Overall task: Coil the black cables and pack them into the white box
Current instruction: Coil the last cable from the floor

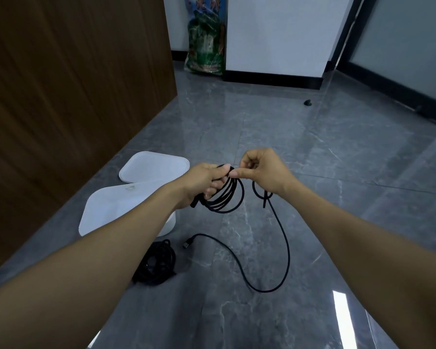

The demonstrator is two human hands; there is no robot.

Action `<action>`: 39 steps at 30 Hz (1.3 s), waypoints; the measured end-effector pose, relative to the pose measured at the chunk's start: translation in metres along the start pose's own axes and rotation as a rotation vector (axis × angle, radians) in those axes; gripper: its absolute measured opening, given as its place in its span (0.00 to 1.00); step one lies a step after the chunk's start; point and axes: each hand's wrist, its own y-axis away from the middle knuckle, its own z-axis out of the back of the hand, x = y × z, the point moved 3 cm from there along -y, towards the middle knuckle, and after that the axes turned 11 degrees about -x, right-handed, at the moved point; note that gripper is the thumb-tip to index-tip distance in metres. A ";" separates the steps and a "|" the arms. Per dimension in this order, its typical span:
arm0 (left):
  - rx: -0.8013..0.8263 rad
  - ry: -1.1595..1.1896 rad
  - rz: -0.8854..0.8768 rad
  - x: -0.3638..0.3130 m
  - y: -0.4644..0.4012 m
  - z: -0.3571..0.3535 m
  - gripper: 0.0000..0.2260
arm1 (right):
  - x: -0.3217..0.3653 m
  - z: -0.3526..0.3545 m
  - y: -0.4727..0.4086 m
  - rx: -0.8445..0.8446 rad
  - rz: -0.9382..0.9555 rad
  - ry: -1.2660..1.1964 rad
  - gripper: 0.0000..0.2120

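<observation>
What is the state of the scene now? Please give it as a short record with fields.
left hand: left hand holds the coiled loops of a black cable
right hand: right hand pinches the same cable beside the coil
loose end: tail with plug lies on the grey floor
second cable: black bundle on the floor, near the box
white box: white box open, lid behind it

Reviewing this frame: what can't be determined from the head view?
- White box: interior hidden, seen side-on, and the left forearm covers part.
- Second coiled cable on the floor: partly behind the left forearm, loops too dark to count.
- Left hand: its palm grip on the cable coil faces away.
- Green bag: print blurred, top cut by the frame edge.
</observation>
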 end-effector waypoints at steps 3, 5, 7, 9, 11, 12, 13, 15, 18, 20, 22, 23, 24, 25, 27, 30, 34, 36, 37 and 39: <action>-0.072 -0.135 -0.038 -0.001 0.001 0.004 0.17 | -0.010 0.006 0.005 -0.004 0.009 0.082 0.16; -0.223 -0.163 -0.032 -0.001 -0.001 0.012 0.16 | -0.017 0.012 0.008 -0.040 0.000 0.131 0.18; -0.377 -0.184 -0.024 0.001 -0.004 0.021 0.15 | -0.022 0.016 0.008 -0.077 0.000 0.174 0.16; -0.484 -0.265 -0.020 0.001 -0.006 0.025 0.13 | -0.024 0.017 0.007 -0.091 0.009 0.191 0.12; -0.546 -0.302 -0.023 0.002 -0.007 0.027 0.12 | -0.023 0.016 0.006 -0.095 -0.001 0.174 0.09; -0.559 -0.285 -0.027 0.002 -0.007 0.027 0.12 | -0.023 0.015 0.004 -0.104 -0.012 0.162 0.07; -0.563 -0.258 -0.032 0.001 -0.007 0.026 0.11 | -0.024 0.014 0.002 -0.117 -0.029 0.148 0.06; -0.555 -0.223 -0.043 0.000 -0.006 0.026 0.11 | -0.023 0.014 0.000 -0.132 -0.063 0.110 0.05; -0.544 -0.213 -0.039 0.002 -0.008 0.027 0.12 | -0.018 0.011 0.002 -0.086 -0.062 0.070 0.07; -0.527 -0.196 -0.016 0.005 -0.008 0.027 0.13 | -0.012 0.007 0.005 -0.038 -0.035 0.073 0.07; -0.505 -0.163 -0.001 0.006 -0.009 0.026 0.13 | -0.003 0.004 0.005 -0.011 -0.007 0.064 0.06; -0.494 -0.146 0.002 0.006 -0.009 0.026 0.13 | 0.001 0.002 0.005 -0.002 0.006 0.055 0.05; -0.482 -0.127 -0.002 0.006 -0.009 0.025 0.12 | 0.007 0.000 0.004 0.006 0.022 0.047 0.04; -0.465 -0.098 -0.011 0.006 -0.009 0.025 0.12 | 0.012 -0.002 0.004 0.014 0.041 0.041 0.03; -0.424 -0.026 -0.030 0.005 -0.010 0.023 0.14 | 0.019 -0.008 0.004 0.027 0.076 0.035 0.03; -0.407 -0.037 -0.057 0.002 -0.010 0.019 0.16 | 0.027 -0.016 0.004 0.038 0.097 0.021 0.01; -0.365 0.064 -0.055 -0.003 -0.009 0.010 0.12 | 0.028 -0.021 0.003 0.015 0.079 -0.003 0.03; -0.311 0.146 -0.014 -0.004 -0.009 0.006 0.12 | 0.025 -0.019 0.002 -0.029 0.061 0.003 0.02; -0.282 0.176 0.009 -0.003 -0.009 0.004 0.11 | 0.024 -0.018 0.002 -0.049 0.050 -0.002 0.01; -0.241 0.214 0.034 -0.002 -0.010 0.002 0.10 | 0.020 -0.014 0.001 -0.085 0.029 -0.032 0.06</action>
